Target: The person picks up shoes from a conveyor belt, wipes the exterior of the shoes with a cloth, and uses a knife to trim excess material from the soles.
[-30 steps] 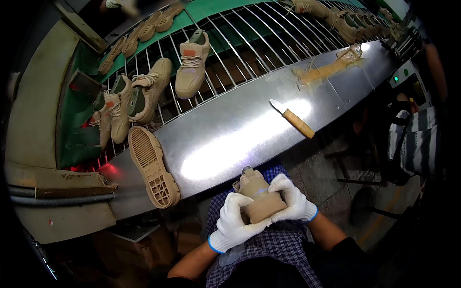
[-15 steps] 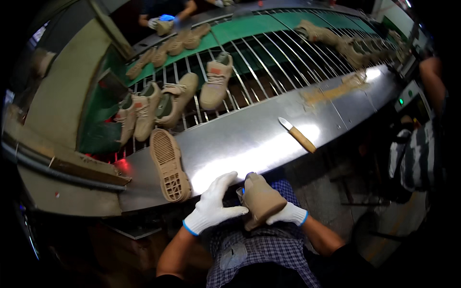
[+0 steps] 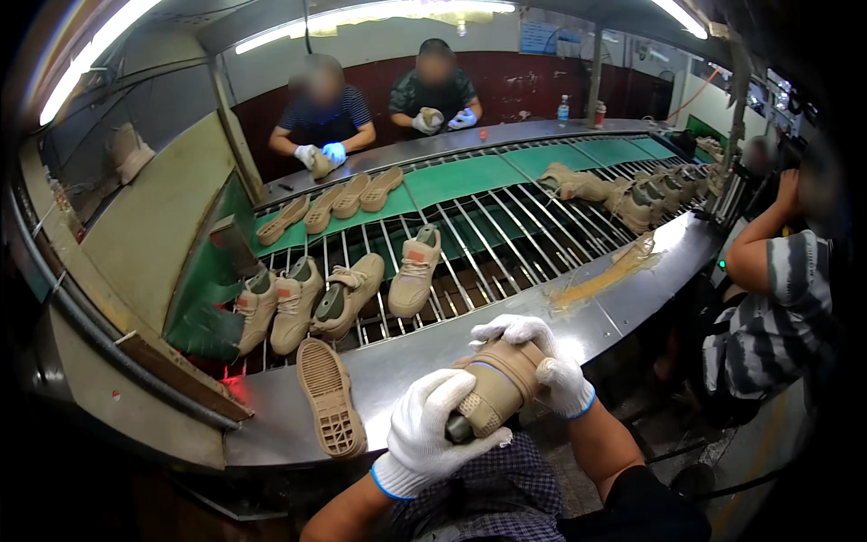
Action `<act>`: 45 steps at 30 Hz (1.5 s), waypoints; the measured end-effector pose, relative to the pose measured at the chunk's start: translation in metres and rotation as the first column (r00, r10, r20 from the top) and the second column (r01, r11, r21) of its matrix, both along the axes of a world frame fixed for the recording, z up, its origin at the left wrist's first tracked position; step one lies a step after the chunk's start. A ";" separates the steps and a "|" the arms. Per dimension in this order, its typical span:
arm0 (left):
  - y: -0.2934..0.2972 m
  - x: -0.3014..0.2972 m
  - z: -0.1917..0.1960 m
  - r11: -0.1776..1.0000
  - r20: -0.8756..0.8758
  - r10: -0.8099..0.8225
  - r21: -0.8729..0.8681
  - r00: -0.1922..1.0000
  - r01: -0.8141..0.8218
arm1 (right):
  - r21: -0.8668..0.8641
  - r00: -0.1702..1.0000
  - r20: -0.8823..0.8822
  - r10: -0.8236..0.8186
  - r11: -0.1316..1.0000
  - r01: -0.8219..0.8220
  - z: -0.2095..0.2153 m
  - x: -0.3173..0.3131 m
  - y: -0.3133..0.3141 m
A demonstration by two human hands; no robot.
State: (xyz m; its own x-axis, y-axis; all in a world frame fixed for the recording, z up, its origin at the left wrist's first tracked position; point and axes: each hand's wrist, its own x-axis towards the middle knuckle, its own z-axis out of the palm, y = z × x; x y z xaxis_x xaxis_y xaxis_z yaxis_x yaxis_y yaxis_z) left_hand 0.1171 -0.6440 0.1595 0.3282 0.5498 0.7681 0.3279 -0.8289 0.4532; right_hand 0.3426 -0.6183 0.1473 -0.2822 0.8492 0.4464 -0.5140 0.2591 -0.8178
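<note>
Both my hands, in white gloves with blue cuffs, grip one tan shoe above the near edge of the metal ledge. My left hand wraps the end where a dark green part pokes out. Over the other end curl the fingers of my right hand, where a darker tan band, seemingly the sole's edge, runs round the shoe. A faint bluish line crosses the shoe beside that band. To the left, a loose tan sole lies tread up on the ledge.
Several tan shoes stand on the metal roller rack, with more at far right. Loose soles lie on the green strip. Two gloved co-workers work opposite; a person in a striped shirt is at right.
The view has tilted up, bringing the co-workers into sight. My hands have lifted and turned the shoe, and my left hand has closed on it. The knife on the ledge is no longer visible.
</note>
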 end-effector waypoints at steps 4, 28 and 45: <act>0.003 0.006 -0.007 0.995 0.022 -0.098 -0.023 0.995 0.099 | 0.052 0.984 0.138 0.115 0.991 -0.123 0.000 0.022 0.018; -0.058 -0.063 -0.112 0.526 -0.520 0.336 -0.588 0.785 -0.614 | 0.141 0.153 0.946 -0.286 0.788 0.599 -0.158 0.159 0.069; 0.029 -0.024 -0.094 0.927 -0.486 0.178 -0.208 0.856 -0.311 | 0.444 -0.162 0.866 -0.473 0.877 -0.185 -0.015 -0.063 -0.027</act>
